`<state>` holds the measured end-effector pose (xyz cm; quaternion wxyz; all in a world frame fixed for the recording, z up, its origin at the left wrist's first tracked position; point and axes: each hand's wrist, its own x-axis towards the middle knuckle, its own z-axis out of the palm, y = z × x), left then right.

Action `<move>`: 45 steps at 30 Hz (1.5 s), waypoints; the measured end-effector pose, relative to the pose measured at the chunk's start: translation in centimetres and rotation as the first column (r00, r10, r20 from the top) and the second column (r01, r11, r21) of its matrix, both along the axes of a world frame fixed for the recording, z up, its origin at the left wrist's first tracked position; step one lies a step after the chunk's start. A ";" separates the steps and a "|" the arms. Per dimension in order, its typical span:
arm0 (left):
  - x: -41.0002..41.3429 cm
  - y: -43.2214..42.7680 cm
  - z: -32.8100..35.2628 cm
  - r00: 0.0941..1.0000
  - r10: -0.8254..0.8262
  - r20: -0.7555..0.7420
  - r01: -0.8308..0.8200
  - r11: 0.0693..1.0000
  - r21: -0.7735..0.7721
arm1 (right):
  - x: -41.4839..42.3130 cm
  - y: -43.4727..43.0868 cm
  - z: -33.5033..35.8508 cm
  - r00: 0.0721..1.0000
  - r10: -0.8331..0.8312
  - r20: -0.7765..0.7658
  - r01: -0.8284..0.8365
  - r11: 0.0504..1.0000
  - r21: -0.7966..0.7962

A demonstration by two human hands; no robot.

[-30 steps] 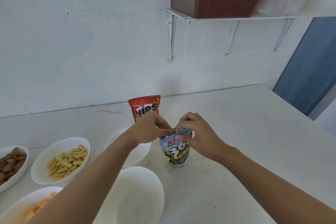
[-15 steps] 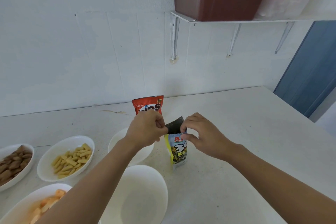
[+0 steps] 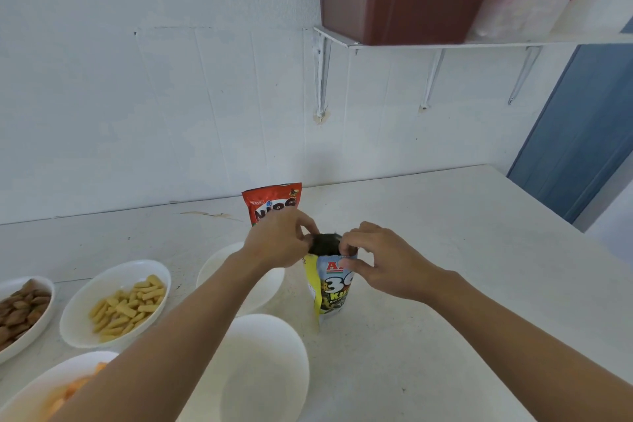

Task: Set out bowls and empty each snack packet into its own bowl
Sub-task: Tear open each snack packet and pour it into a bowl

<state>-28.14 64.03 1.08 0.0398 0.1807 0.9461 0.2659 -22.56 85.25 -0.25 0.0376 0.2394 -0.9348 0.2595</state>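
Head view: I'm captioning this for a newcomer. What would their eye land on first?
At centre, the left hand and right hand pinch the opened top of a blue-and-yellow snack packet standing on the counter. Behind it stands a red Nips packet; at left, a white bowl of yellow sticks.

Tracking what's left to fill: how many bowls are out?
5: brown-snack bowl far left, yellow-stick bowl beside it, orange-snack bowl bottom left, near empty bowl, far empty bowl behind forearm. Others may be off-frame.
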 end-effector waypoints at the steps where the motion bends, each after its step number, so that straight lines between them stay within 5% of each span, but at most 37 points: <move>1: -0.2 -0.3 0.3 1.000 0.000 0.026 0.000 1.000 0.010 | 0.1 0.2 0.1 1.000 -0.021 0.002 0.021 1.000 0.010; 13: 0.6 1.2 -0.8 0.976 -0.126 0.175 0.100 0.984 0.149 | 0.0 -0.9 0.0 0.998 0.041 -0.039 -0.039 0.998 0.048; 20: 0.2 0.4 -0.8 0.989 0.016 0.148 -0.045 0.980 0.195 | -0.1 -0.5 0.4 0.998 0.039 -0.048 -0.031 0.988 0.154; 30: 0.0 0.9 -2.6 0.965 0.003 0.264 -0.086 0.949 0.303 | -0.5 -0.6 0.3 0.975 0.059 -0.214 -0.014 0.978 0.206; 37: -0.4 0.2 -2.3 0.986 -0.005 0.169 -0.031 0.976 0.213 | -0.6 -1.8 1.1 0.993 0.112 -0.041 -0.101 0.974 0.201; 45: -0.3 -0.1 -2.3 0.991 0.028 0.128 -0.049 0.985 0.163 | -1.0 -1.2 0.3 0.994 0.052 -0.101 -0.031 0.980 0.196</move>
